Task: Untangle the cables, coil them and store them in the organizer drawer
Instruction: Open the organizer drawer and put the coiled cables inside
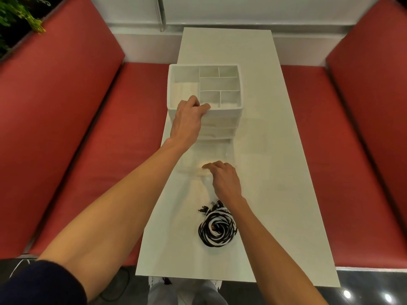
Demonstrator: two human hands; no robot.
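A tangled bundle of black and white cables (217, 230) lies on the white table (277, 177), near its front edge. Further back stands a white organizer (240, 84) with several open compartments on top and stacked drawers below. My left hand (189, 119) grips the near rim of the organizer's top. A clear, faint drawer (193, 159) is pulled out from the organizer's base toward me. My right hand (224, 179) has its fingers curled on that drawer's front edge, just beyond the cables. My right wrist passes over the cables' plug ends.
Red padded benches run along the left side (77, 150) and the right side (352, 155) of the narrow table. A green plant (19, 14) sits at the top left corner. A white wall ledge lies behind the table's far end.
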